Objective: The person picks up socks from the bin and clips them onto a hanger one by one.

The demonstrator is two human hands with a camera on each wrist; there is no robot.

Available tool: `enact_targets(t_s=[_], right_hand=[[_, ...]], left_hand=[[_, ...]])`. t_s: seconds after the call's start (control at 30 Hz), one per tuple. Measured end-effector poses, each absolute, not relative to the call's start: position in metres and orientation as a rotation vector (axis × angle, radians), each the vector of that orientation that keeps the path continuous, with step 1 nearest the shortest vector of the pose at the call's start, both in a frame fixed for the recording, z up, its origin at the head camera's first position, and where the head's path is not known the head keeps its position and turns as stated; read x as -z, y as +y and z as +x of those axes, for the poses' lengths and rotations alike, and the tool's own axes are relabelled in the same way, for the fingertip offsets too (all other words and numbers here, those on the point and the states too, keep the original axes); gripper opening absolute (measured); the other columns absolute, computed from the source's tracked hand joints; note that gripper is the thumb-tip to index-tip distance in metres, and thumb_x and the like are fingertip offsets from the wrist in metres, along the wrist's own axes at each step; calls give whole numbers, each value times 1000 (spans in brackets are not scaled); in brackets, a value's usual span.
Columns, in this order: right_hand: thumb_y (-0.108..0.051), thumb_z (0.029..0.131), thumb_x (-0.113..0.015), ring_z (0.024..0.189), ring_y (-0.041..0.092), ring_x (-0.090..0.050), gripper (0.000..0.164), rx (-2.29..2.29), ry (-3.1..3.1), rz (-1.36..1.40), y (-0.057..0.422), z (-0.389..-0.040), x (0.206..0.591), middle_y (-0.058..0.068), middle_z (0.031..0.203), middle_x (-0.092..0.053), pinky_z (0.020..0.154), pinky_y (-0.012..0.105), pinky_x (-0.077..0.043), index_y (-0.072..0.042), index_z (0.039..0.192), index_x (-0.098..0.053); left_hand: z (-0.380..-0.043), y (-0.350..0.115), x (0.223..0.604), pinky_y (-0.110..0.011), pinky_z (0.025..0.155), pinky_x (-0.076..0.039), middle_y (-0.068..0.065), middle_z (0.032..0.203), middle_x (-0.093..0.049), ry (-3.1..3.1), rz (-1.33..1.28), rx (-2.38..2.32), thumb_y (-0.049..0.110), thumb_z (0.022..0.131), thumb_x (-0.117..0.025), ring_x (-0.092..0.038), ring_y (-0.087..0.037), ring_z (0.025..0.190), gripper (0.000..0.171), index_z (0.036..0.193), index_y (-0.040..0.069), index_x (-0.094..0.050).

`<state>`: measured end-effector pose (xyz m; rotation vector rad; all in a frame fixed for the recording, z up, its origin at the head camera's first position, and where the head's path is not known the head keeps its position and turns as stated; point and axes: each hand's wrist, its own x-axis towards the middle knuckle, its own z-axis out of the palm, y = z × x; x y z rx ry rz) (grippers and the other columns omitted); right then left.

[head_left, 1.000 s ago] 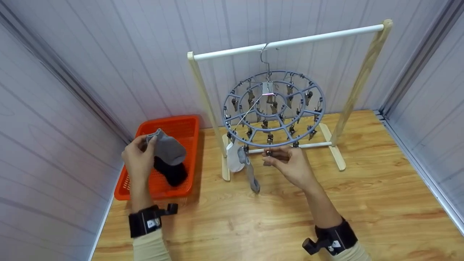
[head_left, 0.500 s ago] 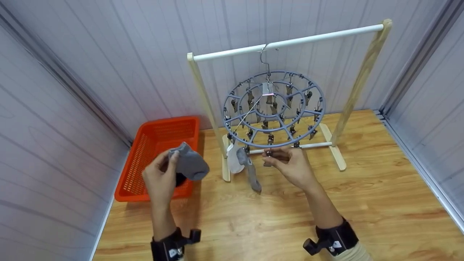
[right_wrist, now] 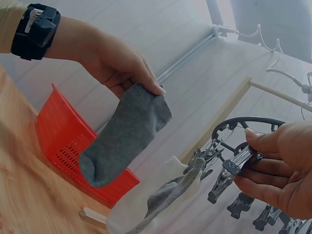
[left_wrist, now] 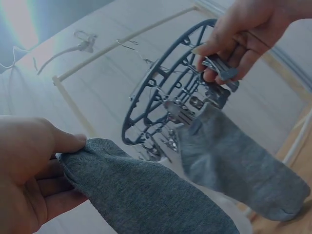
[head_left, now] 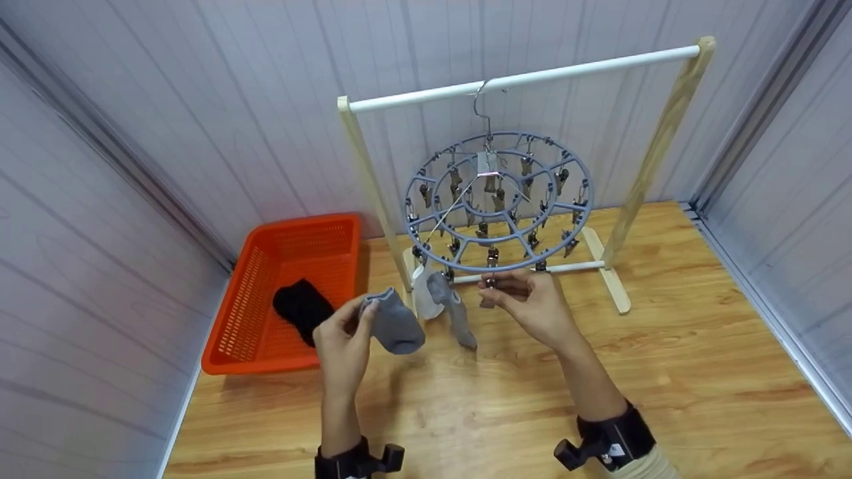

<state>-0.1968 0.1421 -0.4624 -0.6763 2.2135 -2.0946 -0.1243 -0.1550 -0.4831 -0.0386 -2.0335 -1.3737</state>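
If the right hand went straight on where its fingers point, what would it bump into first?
Most likely the hanging grey sock, just left of the right hand in the head view, though depth is hard to judge there.

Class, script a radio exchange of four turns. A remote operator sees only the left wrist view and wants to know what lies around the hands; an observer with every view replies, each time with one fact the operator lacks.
Operator: I see the left hand pinching a grey sock. Is there any container nearby?
Observer: Yes, the head view shows an orange basket standing to the left of the drying rack.
Operator: My view misses that. Is anything in it?
Observer: A black cloth item, probably a sock, lies in the bottom.
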Motion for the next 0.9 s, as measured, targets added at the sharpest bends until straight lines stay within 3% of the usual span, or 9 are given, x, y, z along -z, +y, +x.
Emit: enact_targets(t_s=[0.3,0.5,0.77,0.9], right_hand=[[-11,95,-81,99,37,-76,26,2081,2221,-626,141,-195,464,19,110,-77,84,37,-63,1,118,-77],[-9,94,-81,91,31,-79,29,2151,2168,-602,140,-195,463,17,107,-79,86,39,-62,8,117,-74],[1,94,-79,92,34,-78,23,2297,2095,-681,143,-193,462,20,107,-78,87,43,-62,5,116,-75],[-1,92,-81,95,34,-77,24,2284,2064,-681,142,-191,461,18,107,-78,87,44,-62,4,115,-76]], left_hand=[[-122,-146,489,-20,62,-54,-4,92,-79,-2068,-133,1384,8,98,-77,-66,-15,70,9,105,5,-82],[-124,-136,489,-23,63,-58,-2,93,-80,-2055,-192,1411,6,97,-79,-70,-16,72,9,106,6,-80],[-126,-117,487,-27,71,-62,-3,99,-80,-2065,-281,1502,9,97,-79,-75,-17,81,14,109,4,-81],[-126,-109,487,-26,72,-61,-4,101,-80,-2101,-315,1530,11,99,-77,-74,-17,83,15,112,4,-81]])
